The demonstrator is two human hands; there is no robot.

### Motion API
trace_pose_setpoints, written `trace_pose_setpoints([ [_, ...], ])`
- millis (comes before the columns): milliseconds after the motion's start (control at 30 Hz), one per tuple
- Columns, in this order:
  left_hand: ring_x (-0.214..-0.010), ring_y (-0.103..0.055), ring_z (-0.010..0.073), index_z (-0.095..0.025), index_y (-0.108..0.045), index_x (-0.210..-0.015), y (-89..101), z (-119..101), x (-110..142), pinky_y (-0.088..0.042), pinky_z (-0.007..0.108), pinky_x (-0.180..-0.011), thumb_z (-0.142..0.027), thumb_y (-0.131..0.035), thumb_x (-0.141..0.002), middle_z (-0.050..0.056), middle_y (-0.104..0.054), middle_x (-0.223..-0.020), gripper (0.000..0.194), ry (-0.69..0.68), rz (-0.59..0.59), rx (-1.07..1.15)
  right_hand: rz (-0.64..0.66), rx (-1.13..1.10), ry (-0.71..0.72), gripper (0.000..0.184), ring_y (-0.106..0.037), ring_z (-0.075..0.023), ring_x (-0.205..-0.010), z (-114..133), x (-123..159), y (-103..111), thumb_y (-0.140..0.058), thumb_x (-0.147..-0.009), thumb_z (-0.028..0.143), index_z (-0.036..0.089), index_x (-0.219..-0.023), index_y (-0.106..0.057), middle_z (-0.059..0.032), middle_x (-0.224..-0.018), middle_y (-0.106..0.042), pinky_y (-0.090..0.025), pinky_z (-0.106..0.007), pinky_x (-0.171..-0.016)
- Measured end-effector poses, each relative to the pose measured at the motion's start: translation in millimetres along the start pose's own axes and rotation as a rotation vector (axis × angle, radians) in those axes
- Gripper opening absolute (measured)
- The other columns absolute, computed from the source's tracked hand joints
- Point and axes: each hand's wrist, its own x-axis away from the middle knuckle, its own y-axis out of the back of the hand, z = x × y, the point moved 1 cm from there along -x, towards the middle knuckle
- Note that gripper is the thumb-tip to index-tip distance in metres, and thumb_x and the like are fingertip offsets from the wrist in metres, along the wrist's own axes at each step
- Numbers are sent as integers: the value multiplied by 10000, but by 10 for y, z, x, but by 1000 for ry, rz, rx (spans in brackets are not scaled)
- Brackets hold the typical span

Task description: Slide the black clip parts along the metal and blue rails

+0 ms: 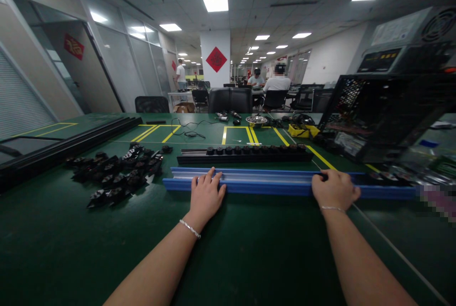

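A long blue channel rail lies crosswise on the green table in front of me. My left hand rests on its left part, fingers spread over the near wall and the groove. Farther right, my right hand is closed at the groove, its fingers curled around a small black part that is mostly hidden. More black parts sit at the rail's right end. Just behind the blue rail is a black rail with a row of black round-topped pieces along it.
Left of the rails is a pile of black parts. A long black bar runs along the table's left side. At the back stand a metal bowl and a yellow box. An opened computer case stands at the right.
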Motion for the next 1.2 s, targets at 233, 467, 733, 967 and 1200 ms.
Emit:
trace_pose_setpoints([
  [233, -1152, -489, 249, -286, -511, -1257, 20, -1, 1, -306, 455, -997, -442, -344, -889, 44, -459, -1395, 434, 3, 13, 6, -31, -11, 12, 233, -479, -243, -923, -3, 17, -22, -457, -726, 285, 211, -865, -630, -69, -966, -546, -249, -530, -944],
  [467, -1143, -493, 249, -283, -513, -1250, -4, 4, 5, -298, 467, -1004, -434, -349, -887, 47, -464, -1390, 427, -1, 1, -12, -15, 7, 16, 253, -489, -234, -894, 48, 34, 9, -448, -734, 287, 200, -867, -646, -69, -941, -541, -272, -517, -924],
  [733, -1151, -490, 249, -284, -516, -1247, -5, 6, 2, -296, 464, -1006, -434, -343, -888, 52, -466, -1388, 426, 4, 4, -5, -8, 18, 49, 267, -496, -236, -910, 56, 43, -24, -445, -753, 322, 225, -900, -645, -66, -945, -541, -265, -515, -954],
  [967, -1157, -488, 251, -289, -515, -1249, 20, -2, -7, -301, 464, -1001, -437, -350, -886, 55, -458, -1395, 425, 12, 26, 7, 36, 42, 110, 325, -503, -242, -920, 139, 86, 1, -439, -773, 313, 219, -1034, -610, -80, -977, -557, -267, -515, -951],
  [1200, -1155, -488, 254, -288, -518, -1244, 21, -2, -1, -303, 465, -999, -442, -344, -887, 56, -464, -1388, 426, 6, 14, 6, 71, 57, 115, 357, -512, -256, -934, 178, 82, 35, -410, -782, 311, 195, -1060, -600, -99, -1001, -577, -285, -509, -938],
])
